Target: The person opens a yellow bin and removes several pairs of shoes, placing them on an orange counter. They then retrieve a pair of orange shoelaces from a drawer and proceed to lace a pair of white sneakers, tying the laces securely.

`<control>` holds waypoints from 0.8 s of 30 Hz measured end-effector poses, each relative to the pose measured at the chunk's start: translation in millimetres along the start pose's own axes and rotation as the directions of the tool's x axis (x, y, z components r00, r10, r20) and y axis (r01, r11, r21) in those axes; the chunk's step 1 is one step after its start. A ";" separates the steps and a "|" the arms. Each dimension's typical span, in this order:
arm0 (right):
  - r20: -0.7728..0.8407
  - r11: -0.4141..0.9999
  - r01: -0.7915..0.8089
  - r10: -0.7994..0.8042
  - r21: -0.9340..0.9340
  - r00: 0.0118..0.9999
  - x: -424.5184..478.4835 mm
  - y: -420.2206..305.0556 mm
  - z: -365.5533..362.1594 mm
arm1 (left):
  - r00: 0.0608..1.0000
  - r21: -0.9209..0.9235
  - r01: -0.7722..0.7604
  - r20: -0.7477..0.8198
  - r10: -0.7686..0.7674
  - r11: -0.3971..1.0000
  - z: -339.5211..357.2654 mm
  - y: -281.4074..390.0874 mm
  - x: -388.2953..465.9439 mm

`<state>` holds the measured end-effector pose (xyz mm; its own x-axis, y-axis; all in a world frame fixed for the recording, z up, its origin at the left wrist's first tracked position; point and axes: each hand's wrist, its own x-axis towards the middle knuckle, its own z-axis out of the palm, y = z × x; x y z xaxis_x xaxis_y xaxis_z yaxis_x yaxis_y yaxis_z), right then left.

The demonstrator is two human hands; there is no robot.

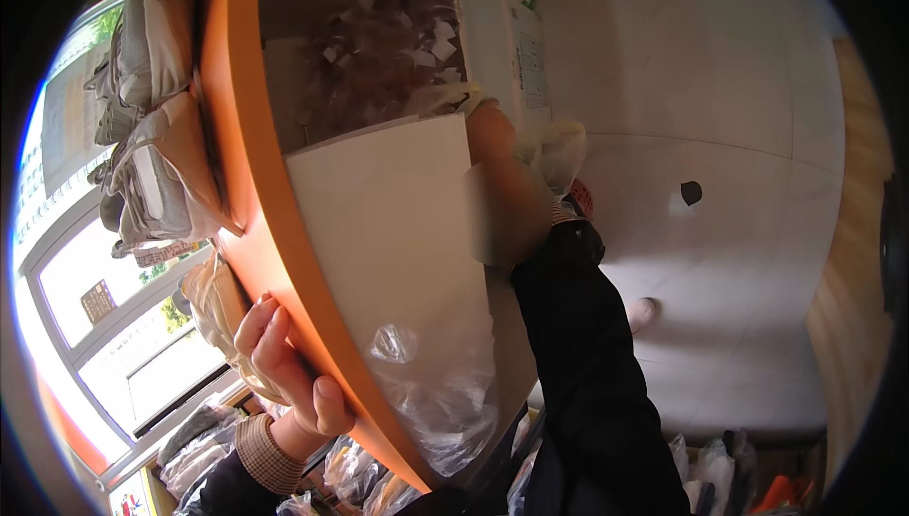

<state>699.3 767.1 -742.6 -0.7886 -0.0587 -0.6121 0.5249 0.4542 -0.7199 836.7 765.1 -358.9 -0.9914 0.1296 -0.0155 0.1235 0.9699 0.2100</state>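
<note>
My left hand [295, 367] rests with curled fingers on the edge of an orange countertop [245, 118], holding nothing. Beyond its fingertips sits a cream bag [216, 303]. My right hand [495, 140], blurred, is below counter level at the edge of a white panel [383, 203]. Its fingers are closed around a thin translucent plastic bag [561, 154], which shows on both sides of the hand. Just past the hand stands a white carton [501, 54] bearing print. Beside the carton, white scraps lie over a dark heap [383, 54], partly hidden by the panel.
Grey shoes [153, 40] and more shoes [156, 182] in wrappings stand on the counter. Crumpled clear plastic [433, 402] lies at the panel's near end. Bagged goods [362, 473] line the bottom. A dark flat piece [691, 193] is on the pale floor [717, 90].
</note>
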 end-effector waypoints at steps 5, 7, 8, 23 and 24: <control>0.041 0.996 0.071 -0.069 -0.060 0.997 0.6 6.8 -8.9 | 0.996 0.072 -0.007 0.090 0.000 0.997 -4.5 6.3 7.2; 0.029 0.995 0.070 -0.068 -0.074 0.997 -2.9 14.4 -21.4 | 0.996 0.072 -0.017 0.085 0.011 0.997 -5.0 7.1 9.1; 0.018 0.994 0.064 -0.062 -0.084 0.998 -4.7 19.1 -32.2 | 0.996 0.073 -0.031 0.088 0.024 0.997 -5.3 6.6 12.3; -0.187 0.989 0.120 -0.135 -0.090 0.973 -34.2 164.3 -167.9 | 0.996 0.045 -0.057 0.068 0.054 0.997 0.4 18.0 18.2; -0.170 0.989 0.127 -0.138 -0.070 0.976 -44.0 173.2 -183.8 | 0.997 0.051 -0.055 0.065 0.052 0.997 0.1 18.4 17.7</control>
<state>766.1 1011.8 -780.2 -0.8963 0.0316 -0.4423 0.3964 0.5040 -0.7673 821.4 785.3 -355.5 -0.9789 0.1927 -0.0680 0.1799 0.9706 0.1601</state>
